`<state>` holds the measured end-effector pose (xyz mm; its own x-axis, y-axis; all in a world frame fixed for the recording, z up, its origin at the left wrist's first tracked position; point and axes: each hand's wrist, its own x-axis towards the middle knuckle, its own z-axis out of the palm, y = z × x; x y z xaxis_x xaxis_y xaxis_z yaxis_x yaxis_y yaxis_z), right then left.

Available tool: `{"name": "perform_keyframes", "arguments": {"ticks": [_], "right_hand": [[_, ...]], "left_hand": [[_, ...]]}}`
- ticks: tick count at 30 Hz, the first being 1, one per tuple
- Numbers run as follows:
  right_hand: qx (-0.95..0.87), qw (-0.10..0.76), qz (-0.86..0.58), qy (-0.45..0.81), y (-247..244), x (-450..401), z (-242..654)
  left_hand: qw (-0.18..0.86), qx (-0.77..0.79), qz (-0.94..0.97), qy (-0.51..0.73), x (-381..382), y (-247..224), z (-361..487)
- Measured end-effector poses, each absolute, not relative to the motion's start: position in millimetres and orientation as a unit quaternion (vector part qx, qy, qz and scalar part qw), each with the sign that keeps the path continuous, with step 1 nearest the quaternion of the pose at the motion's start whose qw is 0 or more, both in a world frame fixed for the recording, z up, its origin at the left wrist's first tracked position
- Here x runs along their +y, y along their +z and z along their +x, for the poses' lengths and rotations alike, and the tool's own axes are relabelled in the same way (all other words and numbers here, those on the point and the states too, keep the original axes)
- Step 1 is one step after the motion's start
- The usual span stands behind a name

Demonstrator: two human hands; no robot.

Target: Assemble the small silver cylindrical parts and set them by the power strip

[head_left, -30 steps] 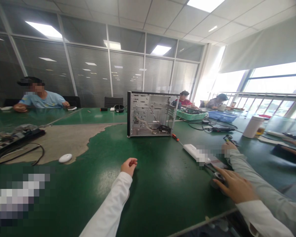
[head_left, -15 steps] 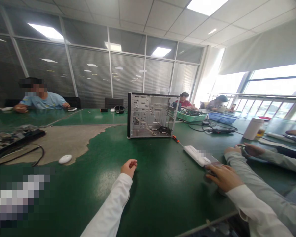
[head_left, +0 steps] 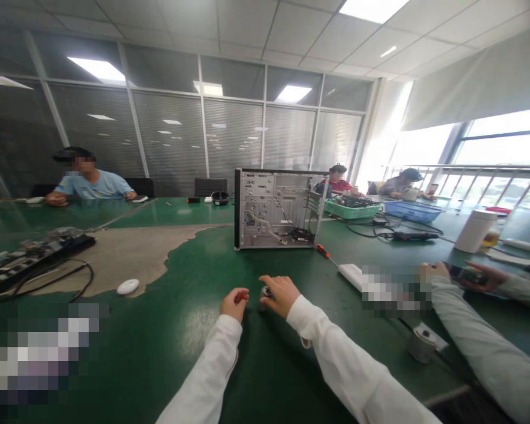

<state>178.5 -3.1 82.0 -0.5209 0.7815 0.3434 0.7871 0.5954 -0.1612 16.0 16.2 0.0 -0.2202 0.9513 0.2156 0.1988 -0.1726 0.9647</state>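
On the green worktop (head_left: 203, 259), the right hand (head_left: 285, 295) pinches one small metal cylinder (head_left: 264, 299) between thumb and fingers, just right of the left hand (head_left: 234, 304), whose fingers curl loosely with nothing visible in them. Beyond the two hands stands one open computer case (head_left: 282, 209). Right of it lie one screwdriver (head_left: 323, 251), one white power strip (head_left: 353, 275) and, nearer, a second cylinder (head_left: 422, 344). Two baskets, one green (head_left: 352, 209), one blue (head_left: 413, 212), sit at far right.
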Motion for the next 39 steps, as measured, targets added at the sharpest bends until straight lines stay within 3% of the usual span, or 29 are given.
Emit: {"name": "perform_keyframes", "arguments": {"ticks": [9, 16, 39], "right_hand": [[-0.81, 0.35, -0.436, 0.176, 8, 23, 157], [-0.774, 0.442, -0.375, 0.257, 11, 24, 165], [-0.775, 0.437, -0.392, 0.234, 14, 22, 160]], "left_hand": [[0.267, 0.572, 0.602, 0.489, 18, 1, 13], [0.224, 0.57, 0.65, 0.45, 17, -1, 17], [0.197, 0.578, 0.677, 0.411, 10, 1, 21]]}}
